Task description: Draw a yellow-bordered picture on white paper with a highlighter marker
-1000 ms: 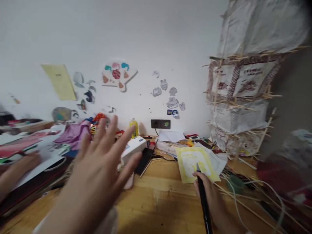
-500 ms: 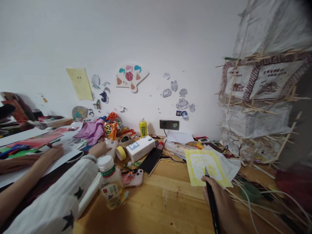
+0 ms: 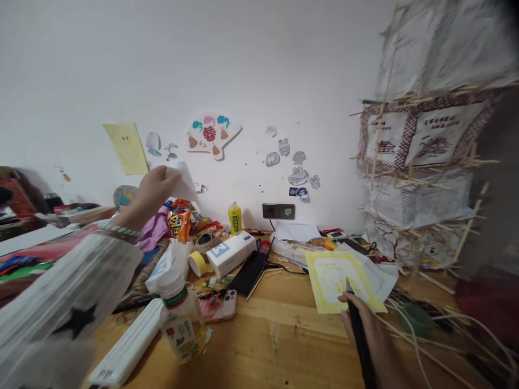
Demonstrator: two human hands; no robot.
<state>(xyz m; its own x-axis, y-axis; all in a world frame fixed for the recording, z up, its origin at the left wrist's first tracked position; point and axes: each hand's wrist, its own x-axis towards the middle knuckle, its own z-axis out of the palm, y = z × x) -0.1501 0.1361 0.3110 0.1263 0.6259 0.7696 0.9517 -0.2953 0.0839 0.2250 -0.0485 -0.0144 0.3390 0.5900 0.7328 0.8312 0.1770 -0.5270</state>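
Observation:
My left hand (image 3: 156, 186), in a white sleeve with black stars, is raised in front of the wall. A white tissue (image 3: 184, 181) is pinched in its fingers. Below it stands a white and blue tissue pack (image 3: 168, 262). At the lower right my right hand (image 3: 371, 329) grips a black pen (image 3: 359, 335) with a grey tip. That tip is over a yellow-bordered sheet of paper (image 3: 314, 292) with faint yellow drawing on it; I cannot tell whether it touches. A clear bottle (image 3: 182, 329) with a white cap stands near my left forearm.
A white box (image 3: 233, 254), a yellow tape roll (image 3: 197, 263), a black slab (image 3: 249, 273) and a phone (image 3: 225, 307) lie mid-table. On the right rises a tall paper lantern on sticks (image 3: 433, 135). Thin sticks and a white cable (image 3: 413, 329) lie below it.
My left hand has risen from the tissue pack and now has a tissue in it. My right hand stays by the yellow-bordered sheet with the pen. The view has shifted slightly.

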